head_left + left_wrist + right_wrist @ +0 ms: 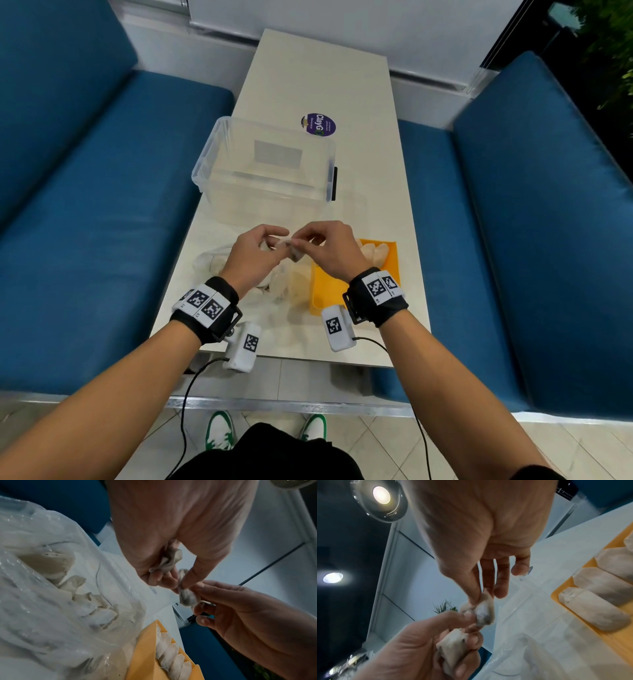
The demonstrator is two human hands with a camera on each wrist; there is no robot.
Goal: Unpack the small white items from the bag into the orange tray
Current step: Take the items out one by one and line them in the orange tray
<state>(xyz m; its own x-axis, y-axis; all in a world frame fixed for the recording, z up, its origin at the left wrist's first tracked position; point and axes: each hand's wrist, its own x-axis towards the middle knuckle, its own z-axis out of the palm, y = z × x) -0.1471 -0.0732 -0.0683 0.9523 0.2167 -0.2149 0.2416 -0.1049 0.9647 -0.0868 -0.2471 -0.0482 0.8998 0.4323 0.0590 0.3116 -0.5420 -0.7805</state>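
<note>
both hands meet above the bag (219, 263), left of the orange tray (394, 260): the left hand (253, 253) and right hand (332, 246) pinch 1 sachet (188, 597) between their fingertips; the left also holds another sachet (452, 646).

It looked like a café or restaurant booth: a long cream table (318, 85) stood between two blue upholstered benches (102, 192), with a round purple ClayGo sticker (318, 124) on the tabletop, recessed ceiling lights (381, 495) overhead and tiled floor (394, 442) below.
</note>
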